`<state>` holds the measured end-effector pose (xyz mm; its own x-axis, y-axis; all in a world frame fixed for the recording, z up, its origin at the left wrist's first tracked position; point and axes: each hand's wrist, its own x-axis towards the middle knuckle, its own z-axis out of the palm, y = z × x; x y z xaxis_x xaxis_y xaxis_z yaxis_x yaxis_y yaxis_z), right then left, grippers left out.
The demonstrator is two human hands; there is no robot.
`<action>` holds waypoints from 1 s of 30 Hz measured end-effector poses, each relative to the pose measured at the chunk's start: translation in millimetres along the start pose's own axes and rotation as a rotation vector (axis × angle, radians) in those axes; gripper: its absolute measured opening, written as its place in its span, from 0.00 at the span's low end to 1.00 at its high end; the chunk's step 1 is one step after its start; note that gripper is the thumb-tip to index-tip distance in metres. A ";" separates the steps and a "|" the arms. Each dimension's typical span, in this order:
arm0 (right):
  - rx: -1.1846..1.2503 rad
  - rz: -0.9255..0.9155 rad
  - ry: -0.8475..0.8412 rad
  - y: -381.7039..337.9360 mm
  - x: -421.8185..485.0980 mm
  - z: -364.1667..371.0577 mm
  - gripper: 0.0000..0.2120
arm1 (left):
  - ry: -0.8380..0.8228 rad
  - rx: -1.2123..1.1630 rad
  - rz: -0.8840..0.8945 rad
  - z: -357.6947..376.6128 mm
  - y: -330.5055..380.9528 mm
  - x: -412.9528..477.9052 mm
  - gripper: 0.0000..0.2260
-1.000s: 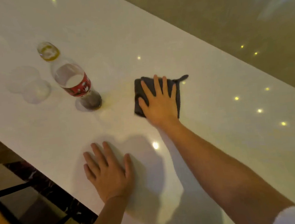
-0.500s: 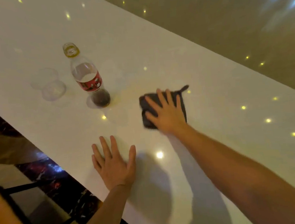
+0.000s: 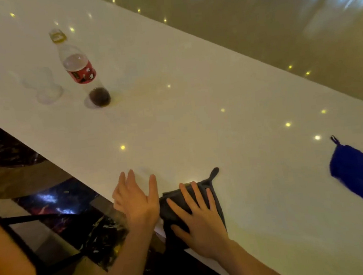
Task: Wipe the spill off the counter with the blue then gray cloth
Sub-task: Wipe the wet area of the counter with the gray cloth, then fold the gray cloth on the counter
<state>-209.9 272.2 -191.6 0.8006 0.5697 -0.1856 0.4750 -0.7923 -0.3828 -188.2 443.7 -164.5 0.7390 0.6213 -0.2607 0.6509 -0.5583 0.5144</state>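
Observation:
A folded gray cloth (image 3: 212,191) with a hanging loop lies at the near edge of the white counter (image 3: 196,118). My right hand (image 3: 196,218) presses flat on it, fingers spread. My left hand (image 3: 138,201) is open just left of the cloth, at the counter's edge, its thumb side next to the fabric. The blue cloth (image 3: 359,173) lies crumpled on the counter at the far right, apart from both hands. A faint yellowish smear (image 3: 141,86) shows on the counter beside the bottle.
A cola bottle (image 3: 79,69) with a red label and a yellow cap stands far left, a little dark liquid at its bottom. Two clear plastic cups (image 3: 44,87) sit left of it. Dark marble floor (image 3: 74,221) and a chair (image 3: 13,248) lie below the counter edge.
My right hand has dragged the gray cloth from the middle of the counter back to the near edge. My left hand has lifted and shifted next to the cloth. The blue cloth has come into view.

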 end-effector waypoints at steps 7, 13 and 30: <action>0.358 0.694 0.068 11.1 -32.8 -36.6 0.35 | -0.239 -0.023 -0.252 27.7 34.4 -109.6 0.35; 1.031 0.775 0.023 17.2 -46.0 -61.9 0.06 | -0.671 -0.689 -0.571 -2.2 58.2 -98.4 0.12; 1.853 1.009 0.763 221.5 -258.6 -108.0 0.18 | -1.241 -0.838 -0.243 141.7 209.1 -220.6 0.27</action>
<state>-272.3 -74.2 -130.6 0.6483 -0.2906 -0.7037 -0.4501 0.5992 -0.6621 -190.4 111.9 -115.1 0.5841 -0.4318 -0.6873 0.8068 0.2161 0.5498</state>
